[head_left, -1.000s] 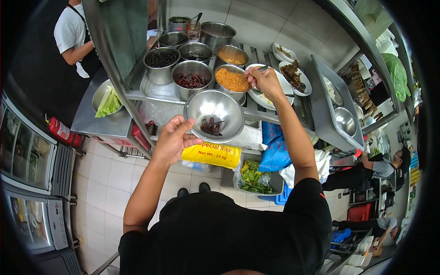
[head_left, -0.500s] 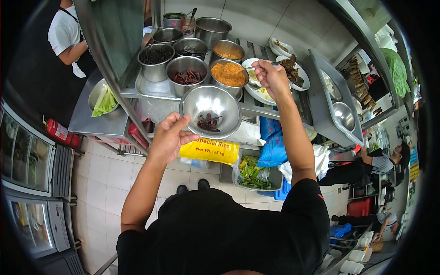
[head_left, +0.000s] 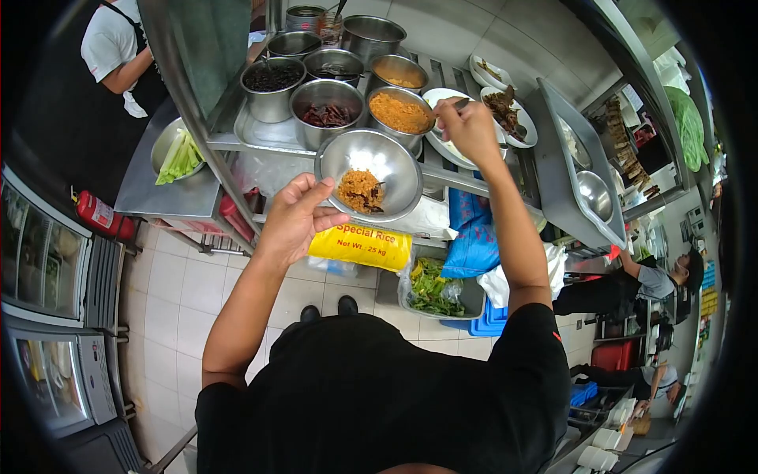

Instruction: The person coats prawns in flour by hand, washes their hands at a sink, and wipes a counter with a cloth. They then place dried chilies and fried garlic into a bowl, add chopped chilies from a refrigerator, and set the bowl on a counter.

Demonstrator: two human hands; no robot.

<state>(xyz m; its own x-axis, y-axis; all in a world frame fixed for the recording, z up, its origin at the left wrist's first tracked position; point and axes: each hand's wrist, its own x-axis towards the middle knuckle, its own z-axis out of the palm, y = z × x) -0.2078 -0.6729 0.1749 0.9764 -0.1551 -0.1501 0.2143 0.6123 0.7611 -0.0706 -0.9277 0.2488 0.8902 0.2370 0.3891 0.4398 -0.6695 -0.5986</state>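
Gripped at its left rim by my left hand (head_left: 294, 221) is a metal bowl (head_left: 395, 170). Inside it, orange crumbs (head_left: 357, 183) lie partly over dark red dried chilies (head_left: 371, 200). My right hand (head_left: 472, 134) is closed around a spoon's handle (head_left: 461, 103), right of the pot of orange crumbs (head_left: 401, 112); the spoon's bowl cannot be made out. Behind the metal bowl stand a pot of dried chilies (head_left: 325, 114) and a pot of black contents (head_left: 272, 77). A white plate (head_left: 437, 96) is partly hidden behind my right hand.
More pots (head_left: 373, 31) stand at the shelf's back. Plates of dark food (head_left: 503, 113) and a grey tray (head_left: 564, 166) are to the right. Greens fill a bin (head_left: 472, 304) below. A co-worker (head_left: 114, 47) is at upper left, by a bowl of celery (head_left: 180, 154); others are at right.
Orange crumbs now lie over the chilies in the metal bowl. The spoon, earlier stretched over the crumb pot, has swung away from it, and my right hand has turned.
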